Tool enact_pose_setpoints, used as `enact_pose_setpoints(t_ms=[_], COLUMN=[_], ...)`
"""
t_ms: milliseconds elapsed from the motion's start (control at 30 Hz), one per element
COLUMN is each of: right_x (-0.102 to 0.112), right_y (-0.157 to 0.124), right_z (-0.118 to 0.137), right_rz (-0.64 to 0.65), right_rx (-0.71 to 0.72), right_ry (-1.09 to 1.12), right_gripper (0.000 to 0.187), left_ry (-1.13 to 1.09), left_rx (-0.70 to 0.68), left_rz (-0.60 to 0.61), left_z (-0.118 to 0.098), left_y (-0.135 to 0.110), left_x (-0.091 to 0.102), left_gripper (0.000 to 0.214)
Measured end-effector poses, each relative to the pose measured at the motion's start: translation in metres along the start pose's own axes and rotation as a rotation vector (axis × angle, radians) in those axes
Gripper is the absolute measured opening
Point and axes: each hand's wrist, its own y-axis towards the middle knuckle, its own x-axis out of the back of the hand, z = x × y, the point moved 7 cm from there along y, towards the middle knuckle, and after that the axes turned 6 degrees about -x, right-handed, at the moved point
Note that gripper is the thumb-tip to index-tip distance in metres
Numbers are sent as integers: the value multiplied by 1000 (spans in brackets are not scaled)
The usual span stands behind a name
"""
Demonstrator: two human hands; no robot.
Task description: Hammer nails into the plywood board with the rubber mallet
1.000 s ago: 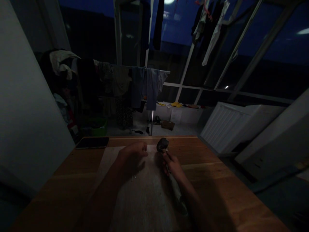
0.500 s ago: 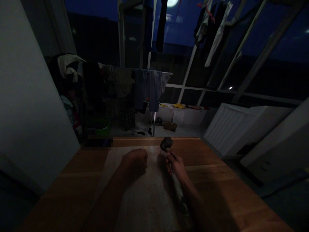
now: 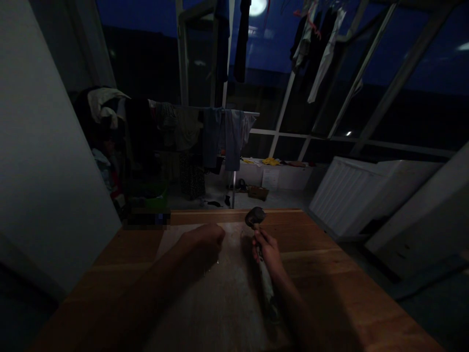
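Here, grasping the hammer (image 3: 266,282) by its handle with the right hand (image 3: 269,249), along the right edge of the pale board (image 3: 223,308); curling the left hand (image 3: 208,240) (cannot tell whether around anything) near small shiny bits (image 3: 217,262).

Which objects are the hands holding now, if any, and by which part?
The right hand holds the hammer by its handle, close below the head. Whether the left hand holds anything cannot be told.

Passage seems open between the left hand (image 3: 207,240) and obstructing hammer (image 3: 266,281).
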Motion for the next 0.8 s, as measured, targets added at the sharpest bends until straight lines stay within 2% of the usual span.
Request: enact_pose_setpoints(t_ms=[100,233,333,500,800], right_x=[-3,-7,-10,-15,-21], right_y=[1,1,-1,-6,-6], right_z=[-4,-11,-13,-13,-12], right_rz=[7,29,69,102,134], right_rx=[-1,-22,-47,-55,-31], right_ry=[7,14,18,50,123], right_gripper=[52,45,36,35,40], left_ry=[-73,-167,-169,-117,41], left_rx=[-89,-88,-119,-143,-104], left_rz=[-21,-180,-242,-238,-209], left_z=[-6,5,11,6,-7], left_y=[15,30,31,24,23], left_x=[-6,-19,-26,-25,-17], left_gripper=[6,17,17,18,18])
